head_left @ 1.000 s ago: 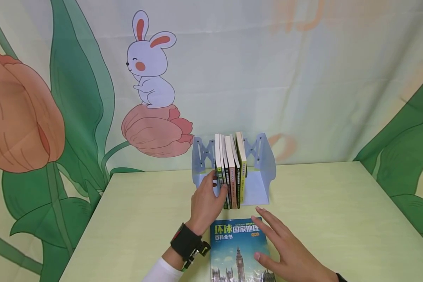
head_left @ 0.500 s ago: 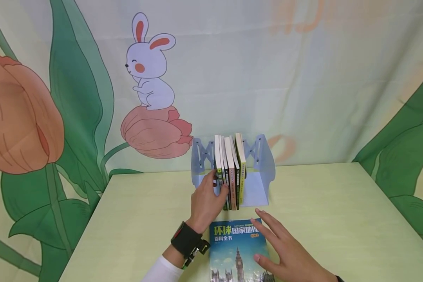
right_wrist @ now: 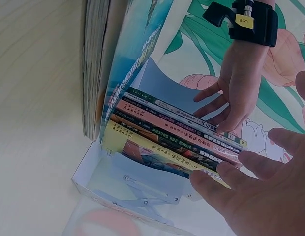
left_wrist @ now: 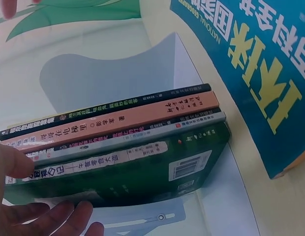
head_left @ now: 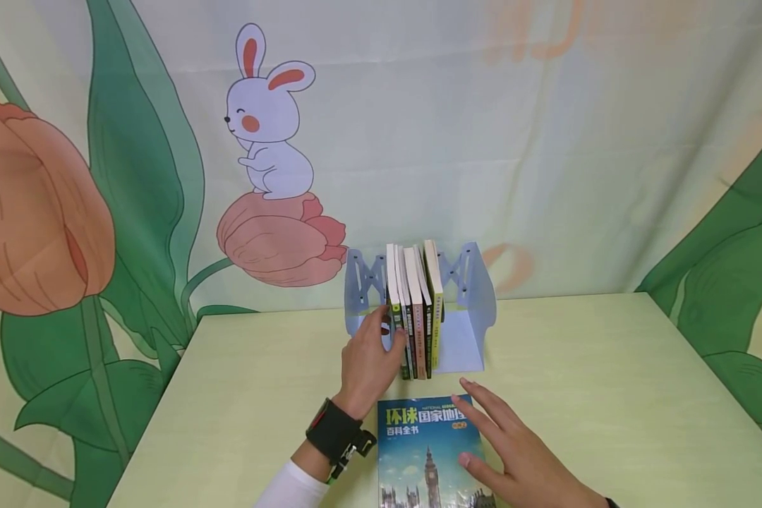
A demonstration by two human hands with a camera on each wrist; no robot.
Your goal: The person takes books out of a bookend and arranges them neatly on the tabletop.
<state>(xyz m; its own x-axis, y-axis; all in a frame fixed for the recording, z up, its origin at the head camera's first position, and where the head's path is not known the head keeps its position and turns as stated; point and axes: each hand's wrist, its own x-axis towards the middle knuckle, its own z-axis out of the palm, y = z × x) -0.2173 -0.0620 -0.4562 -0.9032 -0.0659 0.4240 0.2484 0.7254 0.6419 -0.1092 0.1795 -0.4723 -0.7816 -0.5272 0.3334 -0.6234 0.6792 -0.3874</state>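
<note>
A short row of thin books leans in a pale blue expandable book rack [head_left: 480, 310]. My left hand [head_left: 370, 363] is at the row's left end, its thumb on the spine side and its fingers against the cover of the green book [left_wrist: 157, 172], which it pinches. Beside that one stand a pink-spined book [head_left: 419, 339] and a yellow-spined book [head_left: 437, 321]. A large blue encyclopedia [head_left: 413, 444] with a clock tower on its cover lies in front of the rack. Above its right side hovers my right hand [head_left: 521, 451], fingers spread and holding nothing.
The rack stands near the back edge of the pale yellow-green table [head_left: 248, 395]. Right behind it hangs a printed curtain [head_left: 419, 141] with a rabbit and tulips. Part of the rack's base [head_left: 460, 339] shows right of the books.
My left thumb and fingers have shifted very slightly left at the green book. My right hand keeps its spread pose over the encyclopedia. The head view has tilted a little.
</note>
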